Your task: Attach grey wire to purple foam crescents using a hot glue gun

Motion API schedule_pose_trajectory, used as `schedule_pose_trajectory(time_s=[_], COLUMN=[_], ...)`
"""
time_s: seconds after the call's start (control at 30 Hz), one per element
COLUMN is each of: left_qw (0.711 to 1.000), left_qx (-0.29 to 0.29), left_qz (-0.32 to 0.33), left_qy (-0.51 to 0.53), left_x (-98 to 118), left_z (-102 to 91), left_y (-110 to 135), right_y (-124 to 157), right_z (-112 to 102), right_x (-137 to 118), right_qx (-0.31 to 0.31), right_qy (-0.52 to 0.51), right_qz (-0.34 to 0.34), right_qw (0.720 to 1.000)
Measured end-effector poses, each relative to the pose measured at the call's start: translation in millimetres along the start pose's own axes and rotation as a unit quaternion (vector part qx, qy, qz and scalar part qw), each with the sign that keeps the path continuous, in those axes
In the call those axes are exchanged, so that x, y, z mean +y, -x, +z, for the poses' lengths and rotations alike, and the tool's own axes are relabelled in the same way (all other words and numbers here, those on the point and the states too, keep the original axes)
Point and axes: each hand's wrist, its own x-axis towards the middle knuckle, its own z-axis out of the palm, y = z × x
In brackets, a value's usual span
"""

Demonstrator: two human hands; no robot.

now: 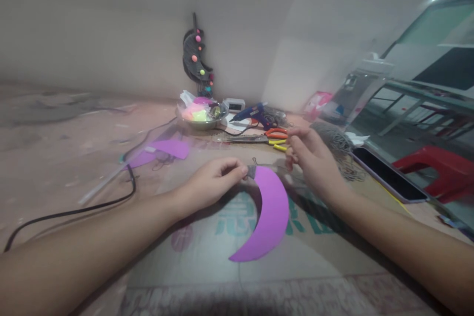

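My left hand (218, 180) pinches the upper tip of a purple crescent cutout (274, 207), where a short band of grey yarn (252, 172) is wrapped round it. From there the crescent curves down, its bare lower point toward me. My right hand (309, 155) is raised to the right of the crescent, apart from it. Its fingers are curled with thumb and forefinger close together; whatever lies between them is too blurred to make out. Below both hands is a cardboard sheet (166, 261) with green printed characters.
Scissors (276, 134), a blue glue gun (254, 114) and a bowl (202, 123) of colourful bits lie beyond my hands. A dark crescent ornament (192, 59) leans on the wall. Grey yarn (335, 140), a phone (388, 173) and a bottle (361, 89) are right; purple scraps (170, 148) and a black cable (74, 211) left.
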Motion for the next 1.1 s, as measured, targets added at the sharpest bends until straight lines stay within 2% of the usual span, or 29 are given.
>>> schedule_pose_trajectory(time_s=[0.07,0.23,0.33,0.47,0.57,0.77,1.1], left_qw=[1.0,0.999,0.999,1.0,1.0,0.999,0.998], left_qx=[0.015,0.05,0.033,-0.01,0.003,0.012,0.004], left_qz=[-0.004,0.005,0.017,0.027,0.02,-0.01,0.005], left_qy=[0.002,-0.017,-0.023,0.009,0.022,-0.033,-0.063], left_x=[1.3,7.0,6.5,4.6,7.2,13.8,9.7], left_z=[-0.1,-0.5,0.1,1.5,2.1,2.1,2.5], left_y=[-0.1,0.1,1.3,2.7,3.0,3.6,3.2], right_y=[3.2,18.4,22.8,23.2,23.6,26.0,24.1], right_z=[-2.3,4.3,9.2,8.9,8.0,10.0,15.6], right_x=[-2.6,-15.0,-17.3,-14.9,-14.3,-14.6,-10.6], right_qx=[0.001,-0.153,-0.198,-0.2,-0.198,-0.206,-0.222], right_qy=[-0.009,0.082,0.066,0.067,0.072,0.09,0.029], right_qz=[-0.004,0.026,0.056,0.093,0.086,0.061,0.125], right_qw=[1.0,0.984,0.976,0.973,0.974,0.972,0.967])
